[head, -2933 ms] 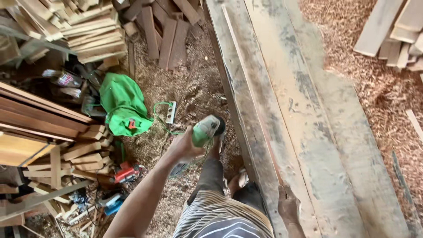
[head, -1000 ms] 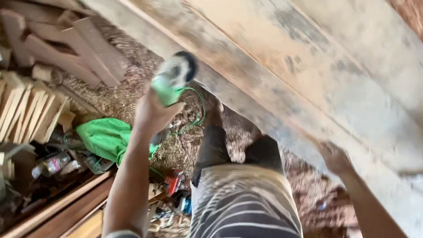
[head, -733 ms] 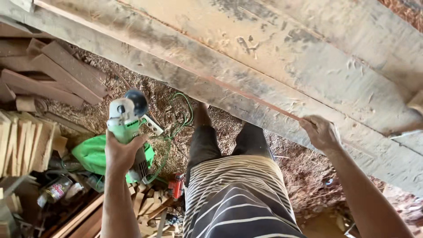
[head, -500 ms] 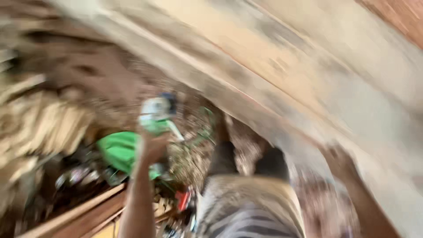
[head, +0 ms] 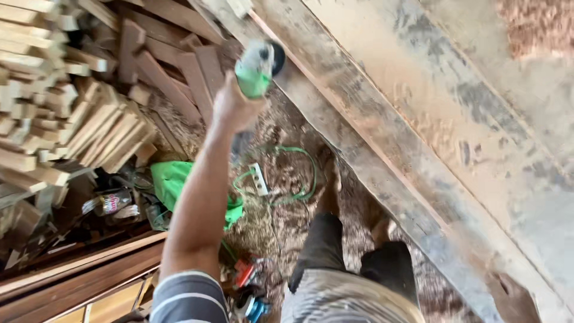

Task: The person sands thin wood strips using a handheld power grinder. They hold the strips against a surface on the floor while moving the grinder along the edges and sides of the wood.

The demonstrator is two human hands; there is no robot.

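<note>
Nearest the camera, a striped sleeve (head: 188, 296) and striped shirt hem (head: 350, 302) are seen, with dark trousers (head: 359, 263) below and bare feet planted on sawdust-covered ground (head: 287, 149). Small red and blue tools (head: 248, 293) are lying by the left leg. Right hand is out of view; its state cannot be told. A brown wooden beam (head: 78, 272) is laid along the lower left. Further out, a green bag (head: 173, 182) is lying on the ground, with a bottle (head: 107, 203) just beside it among clutter. A green cable (head: 299, 173) is looped over the sawdust, with a white power strip (head: 259, 178) lying inside the loop. The left arm is stretched forward; the left hand (head: 236, 107) is wrapped tight round the body of a green angle grinder (head: 257, 66), held in the air. The grinder's dark disc end is held just beside the near edge of the large grey plank (head: 418, 119); contact cannot be told because of blur. The plank runs diagonally across the right side, dusted with sawdust. Farthest left, stacked wood offcuts (head: 66, 107) are piled up, with darker boards (head: 167, 66) lying flat beyond them.
</note>
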